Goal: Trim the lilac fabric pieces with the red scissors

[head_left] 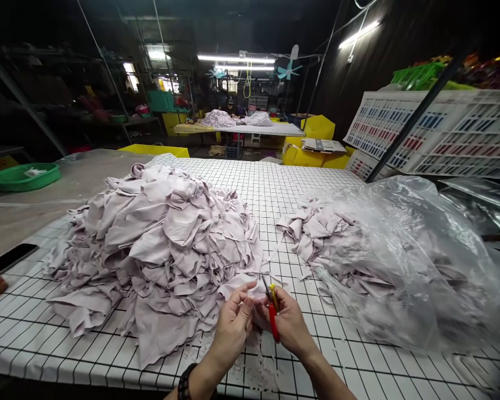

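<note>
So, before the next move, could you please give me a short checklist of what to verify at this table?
1. Scissors held in the right hand: ok.
2. Cloth piece held by the left hand: ok.
3. Left fingertips safely clear of the blades: cannot tell; they are close and the gap is unclear.
4. Table surface below the hands free of scraps: not ok; small bits lie there.
5. Phone away from the scissors: ok, at the table's left side.
</note>
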`<state>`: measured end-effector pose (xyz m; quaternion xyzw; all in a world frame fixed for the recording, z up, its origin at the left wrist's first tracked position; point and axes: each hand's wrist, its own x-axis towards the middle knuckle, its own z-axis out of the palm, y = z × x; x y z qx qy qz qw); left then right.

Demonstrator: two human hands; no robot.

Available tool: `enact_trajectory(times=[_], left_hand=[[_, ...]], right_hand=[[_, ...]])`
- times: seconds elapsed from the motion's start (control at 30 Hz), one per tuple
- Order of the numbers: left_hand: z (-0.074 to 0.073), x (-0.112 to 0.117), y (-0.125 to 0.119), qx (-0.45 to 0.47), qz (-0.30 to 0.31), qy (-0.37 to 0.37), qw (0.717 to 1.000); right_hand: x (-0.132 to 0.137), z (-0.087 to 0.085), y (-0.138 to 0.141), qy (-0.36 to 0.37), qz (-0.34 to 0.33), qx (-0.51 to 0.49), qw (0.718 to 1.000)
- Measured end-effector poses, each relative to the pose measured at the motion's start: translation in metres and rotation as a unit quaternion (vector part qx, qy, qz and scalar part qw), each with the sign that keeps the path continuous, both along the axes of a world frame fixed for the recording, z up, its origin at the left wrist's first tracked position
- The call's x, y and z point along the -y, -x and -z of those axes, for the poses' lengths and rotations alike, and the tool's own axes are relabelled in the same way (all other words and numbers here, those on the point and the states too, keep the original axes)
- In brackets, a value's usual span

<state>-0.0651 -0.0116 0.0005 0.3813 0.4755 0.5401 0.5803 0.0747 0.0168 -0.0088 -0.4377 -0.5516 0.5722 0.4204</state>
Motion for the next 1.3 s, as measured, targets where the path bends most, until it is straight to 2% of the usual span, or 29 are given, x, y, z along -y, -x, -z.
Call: enact_trajectory(times=[0.07,0.13,0.2,0.3,0.43,0.67,0.97,1.3], left_hand=[[0.004,-0.002,-0.003,0.05,0.042,0.012,0.998],[0.006,-0.005,-0.005,0.056,0.053,-0.007,0.997],[0.005,-0.007,-0.003,0.02,0.049,-0.032,0.998],[0.002,-0.009,0.002,-0.071,0.061,-0.056,0.994],[0.001,-0.009,0.005,-0.145,0.081,-0.069,0.984],[0.005,-0.008,0.002,-0.146,0.103,-0.067,0.982],[0.0,-0.007,0.003,-0.138,0.102,-0.058,0.983],[0.008,-0.007,0.003,-0.112,0.127,-0.035,0.985]], right_hand=[[0.001,-0.003,-0.006,0.01,-0.016,0.016,1.0],[0.002,-0.01,-0.018,0.008,-0.015,0.073,0.997],[0.003,-0.02,-0.032,-0.016,-0.016,0.167,0.986],[0.006,-0.033,-0.05,-0.072,-0.03,0.307,0.948],[0.012,-0.038,-0.052,-0.099,-0.046,0.402,0.909],[0.014,-0.037,-0.038,-0.126,-0.045,0.426,0.895],[0.017,-0.035,-0.033,-0.151,-0.026,0.447,0.881],[0.014,-0.017,-0.041,-0.184,-0.009,0.461,0.868]])
